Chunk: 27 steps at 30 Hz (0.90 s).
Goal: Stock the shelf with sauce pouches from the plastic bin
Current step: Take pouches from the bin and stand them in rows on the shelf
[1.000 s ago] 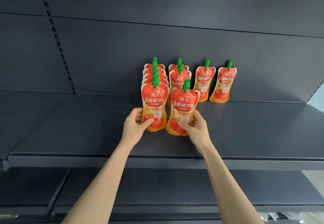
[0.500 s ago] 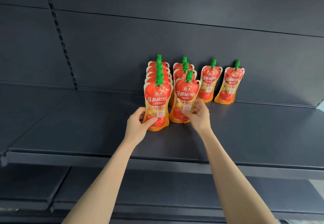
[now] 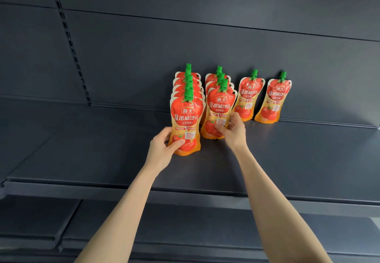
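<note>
Red-and-orange sauce pouches with green caps stand upright on a dark grey shelf [image 3: 287,159]. My left hand [image 3: 162,149] grips the lower left edge of the front pouch [image 3: 186,118] of the left row, which holds several pouches. My right hand [image 3: 233,131] holds the bottom right of the front pouch [image 3: 219,108] of the second row, three deep. Further right stand two single pouches, one [image 3: 247,98] beside the second row and one [image 3: 274,100] at the far right, both against the back panel. The plastic bin is not in view.
The shelf's front lip [image 3: 185,192] runs across below my forearms. A slotted upright [image 3: 70,42] rises on the back wall at left. A lower shelf [image 3: 185,227] sits beneath. Bare shelf surface lies to the left and right of the pouches.
My right hand pushed its pouch back along the shelf until it stands close behind the row's other two. My left hand stayed on the left row's front pouch.
</note>
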### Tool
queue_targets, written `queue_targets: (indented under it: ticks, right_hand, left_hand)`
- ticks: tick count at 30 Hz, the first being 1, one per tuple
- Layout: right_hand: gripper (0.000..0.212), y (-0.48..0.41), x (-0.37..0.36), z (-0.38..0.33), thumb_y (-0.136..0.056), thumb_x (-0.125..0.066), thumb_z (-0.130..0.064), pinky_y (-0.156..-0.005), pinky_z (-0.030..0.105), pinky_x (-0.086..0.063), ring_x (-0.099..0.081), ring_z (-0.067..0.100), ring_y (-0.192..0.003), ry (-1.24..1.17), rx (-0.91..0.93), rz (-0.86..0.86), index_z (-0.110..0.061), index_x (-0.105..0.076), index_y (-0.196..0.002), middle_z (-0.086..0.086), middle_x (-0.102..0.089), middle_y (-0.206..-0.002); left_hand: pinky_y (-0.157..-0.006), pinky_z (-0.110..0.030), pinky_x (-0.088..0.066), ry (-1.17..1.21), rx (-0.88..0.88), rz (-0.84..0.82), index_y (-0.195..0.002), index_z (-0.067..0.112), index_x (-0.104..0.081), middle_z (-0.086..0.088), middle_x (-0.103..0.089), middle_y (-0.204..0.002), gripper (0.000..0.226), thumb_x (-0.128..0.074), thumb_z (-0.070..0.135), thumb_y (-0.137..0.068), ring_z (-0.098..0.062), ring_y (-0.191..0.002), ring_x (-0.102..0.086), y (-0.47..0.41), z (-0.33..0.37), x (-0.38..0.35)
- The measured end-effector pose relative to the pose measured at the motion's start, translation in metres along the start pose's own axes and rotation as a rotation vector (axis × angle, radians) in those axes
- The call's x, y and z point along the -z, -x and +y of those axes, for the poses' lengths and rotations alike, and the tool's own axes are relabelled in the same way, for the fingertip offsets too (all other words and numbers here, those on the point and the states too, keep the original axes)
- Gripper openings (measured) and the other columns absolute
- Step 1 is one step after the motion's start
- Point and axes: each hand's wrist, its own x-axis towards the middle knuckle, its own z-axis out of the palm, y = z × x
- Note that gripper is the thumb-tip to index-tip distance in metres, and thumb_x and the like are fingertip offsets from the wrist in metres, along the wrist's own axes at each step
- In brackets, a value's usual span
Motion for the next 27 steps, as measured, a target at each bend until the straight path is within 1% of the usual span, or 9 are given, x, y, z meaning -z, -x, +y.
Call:
queue_targets:
  ticks: [9,16,17,20,21,22,24,26,27]
  right_hand:
    - [0.037,-0.005,-0.002,0.002,-0.084,-0.068,-0.008,-0.086,0.028,-0.046,-0.057,0.019,-0.106,0.036,-0.009,-0.015,-0.007,-0.049,-0.116,0.008,-0.062,-0.118]
    - [0.038,-0.005,-0.002,0.001,-0.084,-0.068,-0.009,-0.071,0.011,-0.042,-0.057,0.016,-0.102,0.075,-0.005,0.001,-0.006,-0.049,-0.117,0.008,-0.062,-0.117]
    - [0.039,-0.004,-0.002,0.000,-0.084,-0.069,-0.010,-0.074,0.013,-0.044,-0.057,0.016,-0.103,0.081,-0.010,0.002,-0.007,-0.049,-0.118,0.008,-0.061,-0.118]
    - [0.052,0.002,-0.001,0.000,-0.079,-0.074,-0.018,-0.092,0.032,-0.047,-0.051,0.020,-0.113,0.128,0.001,0.094,-0.012,-0.048,-0.124,0.007,-0.052,-0.126]
    - [0.056,0.007,0.000,-0.002,-0.078,-0.076,-0.022,-0.092,0.031,-0.045,-0.048,0.019,-0.113,0.118,0.014,0.152,-0.013,-0.047,-0.125,0.005,-0.048,-0.127]
    - [0.054,0.014,0.000,-0.007,-0.078,-0.076,-0.024,-0.089,0.027,-0.043,-0.048,0.016,-0.110,0.087,0.038,0.198,-0.014,-0.048,-0.124,0.002,-0.047,-0.124]
    - [0.038,0.031,-0.004,-0.016,-0.080,-0.074,-0.025,-0.080,0.020,-0.043,-0.054,0.011,-0.096,-0.003,0.093,0.198,-0.015,-0.055,-0.112,-0.002,-0.055,-0.110]
    - [0.022,0.047,-0.011,-0.025,-0.082,-0.071,-0.023,-0.074,0.018,-0.047,-0.059,0.008,-0.085,-0.124,0.072,0.077,-0.018,-0.061,-0.101,-0.005,-0.063,-0.094]
    - [0.019,0.052,-0.015,-0.029,-0.084,-0.070,-0.022,-0.075,0.019,-0.049,-0.062,0.009,-0.085,-0.181,0.045,0.001,-0.018,-0.063,-0.101,-0.005,-0.066,-0.092]
  left_hand:
    - [-0.091,-0.032,-0.052,0.023,0.017,-0.012,-0.119,0.014,-0.054,0.000,-0.064,-0.117,0.038,-0.066,0.024,-0.085,-0.013,-0.107,-0.060,0.000,0.001,0.001]
    - [-0.091,-0.031,-0.052,0.050,0.019,-0.025,-0.119,0.016,-0.054,0.001,-0.064,-0.117,0.036,-0.065,0.023,-0.085,-0.012,-0.108,-0.061,0.001,0.002,0.001]
    - [-0.090,-0.030,-0.052,0.052,0.019,-0.024,-0.119,0.016,-0.054,0.001,-0.064,-0.117,0.036,-0.065,0.023,-0.085,-0.012,-0.107,-0.061,0.001,0.002,0.001]
    - [-0.088,-0.028,-0.052,0.063,0.018,-0.017,-0.117,0.018,-0.055,0.003,-0.064,-0.115,0.034,-0.066,0.022,-0.085,-0.011,-0.106,-0.061,0.002,0.003,0.001]
    - [-0.087,-0.027,-0.052,0.067,0.017,-0.014,-0.115,0.018,-0.055,0.004,-0.064,-0.113,0.033,-0.066,0.022,-0.084,-0.010,-0.105,-0.061,0.003,0.003,0.001]
    - [-0.085,-0.024,-0.052,0.069,0.016,-0.006,-0.114,0.019,-0.056,0.006,-0.064,-0.110,0.032,-0.067,0.021,-0.084,-0.009,-0.104,-0.062,0.003,0.004,0.001]
    - [-0.079,-0.018,-0.051,0.082,0.021,0.016,-0.112,0.020,-0.056,0.011,-0.064,-0.106,0.030,-0.067,0.022,-0.084,-0.006,-0.101,-0.062,0.003,0.005,0.001]
    - [-0.078,-0.015,-0.050,0.109,0.028,0.036,-0.112,0.020,-0.057,0.012,-0.064,-0.106,0.028,-0.066,0.023,-0.085,-0.004,-0.100,-0.062,0.004,0.006,0.002]
    - [-0.079,-0.015,-0.050,0.115,0.027,0.036,-0.111,0.020,-0.057,0.011,-0.065,-0.106,0.026,-0.065,0.023,-0.086,-0.005,-0.101,-0.062,0.004,0.007,0.003]
